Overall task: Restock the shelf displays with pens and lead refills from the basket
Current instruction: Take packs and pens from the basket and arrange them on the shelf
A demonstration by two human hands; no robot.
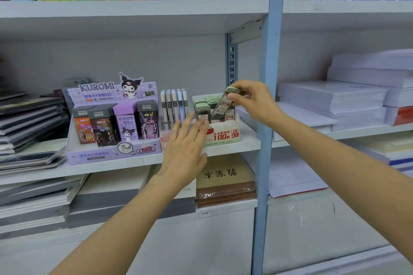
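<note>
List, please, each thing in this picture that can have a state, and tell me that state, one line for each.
right hand, pinches the lead refill case by its green cap.
lead refill case, held tilted over the green display box.
left hand, open, fingers straight, in front of the green display box.
green display box, holds upright refill cases.
pens, standing upright side by side.
Kuromi display box, four cases upright.

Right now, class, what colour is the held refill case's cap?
Pale green cap; head view.
</note>
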